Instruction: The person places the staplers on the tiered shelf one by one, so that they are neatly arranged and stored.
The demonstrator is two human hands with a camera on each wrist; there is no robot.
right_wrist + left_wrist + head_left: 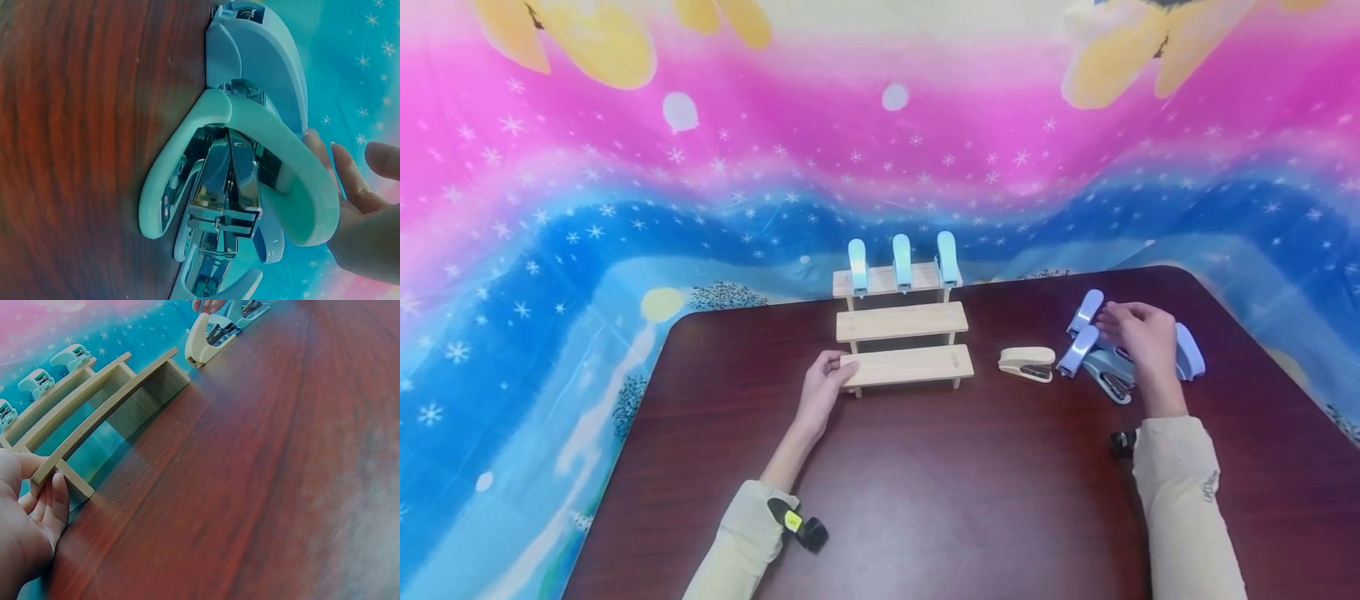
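A three-tier wooden shelf [904, 365] stands on the table, and my left hand [822, 390] pinches the left end of its lowest tier. In the left wrist view the thumb lies over the board and the fingers [57, 495] under it. Three light blue staplers [902, 261] stand in a row on the top tier. Over a cluster of staplers on the right is my right hand [1144, 340], its fingers loosely bent, with nothing seen in them. Below it lie lavender staplers [1079, 350] and a pale green stapler [281, 140], whose open end faces the right wrist camera.
A cream stapler [1027, 363] lies between the shelf and the cluster. The dark wooden table [970, 500] ends at the back against a patterned cloth [790, 142]. Both wrists wear black straps with cameras [805, 527].
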